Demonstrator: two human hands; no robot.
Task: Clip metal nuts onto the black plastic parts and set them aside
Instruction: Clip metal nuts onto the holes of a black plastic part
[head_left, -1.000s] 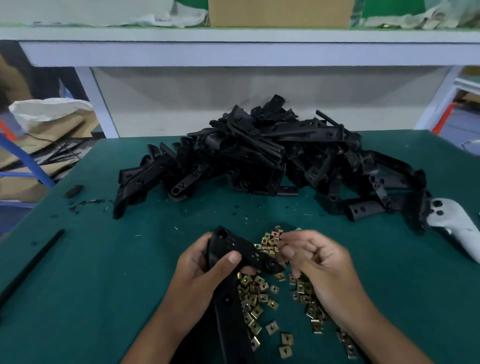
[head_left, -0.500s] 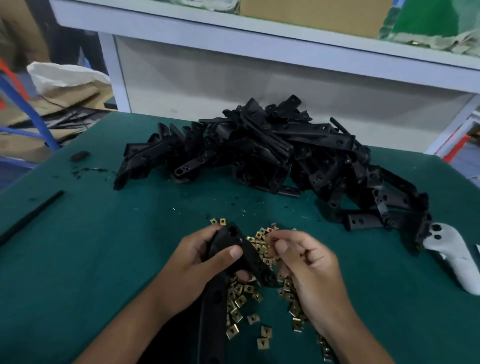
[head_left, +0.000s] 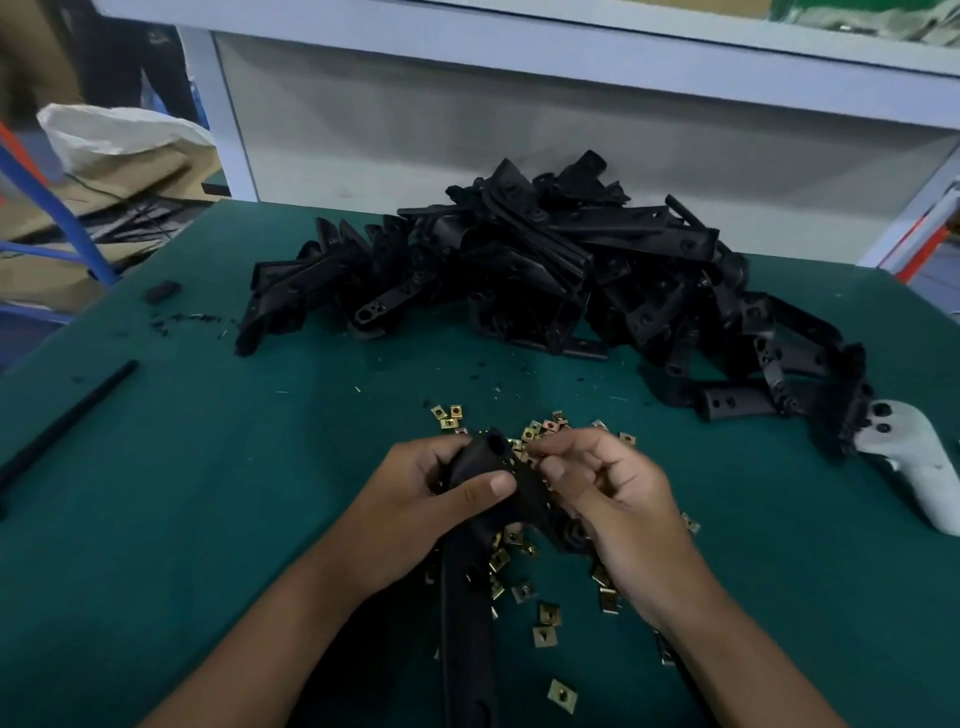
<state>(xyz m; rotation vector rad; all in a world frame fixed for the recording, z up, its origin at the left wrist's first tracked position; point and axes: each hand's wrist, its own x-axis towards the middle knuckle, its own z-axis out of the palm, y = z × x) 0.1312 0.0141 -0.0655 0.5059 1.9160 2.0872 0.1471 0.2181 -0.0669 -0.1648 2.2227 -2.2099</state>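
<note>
Two hands work over a green table (head_left: 182, 493). The left hand (head_left: 415, 512) wraps its grip round a long black plastic part (head_left: 472, 597), thumb laid across its upper face; the part's rounded, holed end points away from the person and its shaft runs back toward the lower edge of view. The right hand (head_left: 618, 499) has its fingers curled, fingertips meeting at the part's upper edge; whether they pinch a nut there cannot be told. Loose metal nuts (head_left: 545, 616), small brass-coloured squares, lie scattered on the table beneath and around both hands. A large heap of black plastic parts (head_left: 545, 275) sits farther back at mid-table. A white handheld controller (head_left: 919, 457) lies at the heap's right end, a thin black rod (head_left: 67, 415) near the left edge.
</note>
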